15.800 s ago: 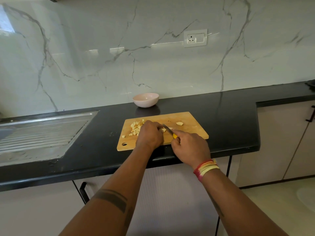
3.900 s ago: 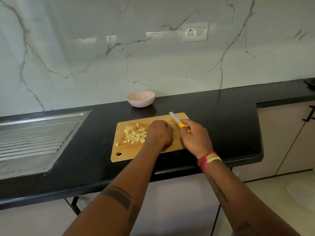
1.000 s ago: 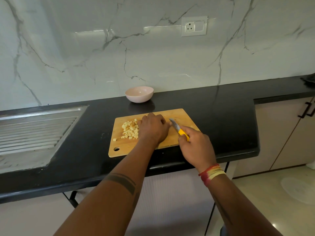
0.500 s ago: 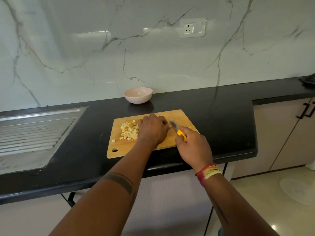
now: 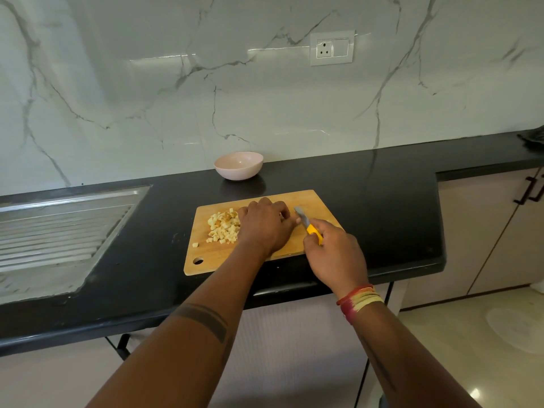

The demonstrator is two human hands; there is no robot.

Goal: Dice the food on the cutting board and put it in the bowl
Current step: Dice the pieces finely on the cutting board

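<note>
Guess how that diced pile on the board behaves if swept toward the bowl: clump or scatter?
The diced pile is loose small cubes, so it likely scatters rather than moves as one; a stray cube already sits apart. The pieces look light and blocky, so they probably slide, not roll. The cutting board looks smooth, so they should push easily.

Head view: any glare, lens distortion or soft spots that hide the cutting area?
Head view: window light streaks the marble wall and the countertop reflects its veins, but no glare reaches the cutting board; wide-angle bend curves the counter edge; the diced food is slightly soft yet readable; the left hand covers whatever it holds; the right hand and knife are sharp enough.
</note>
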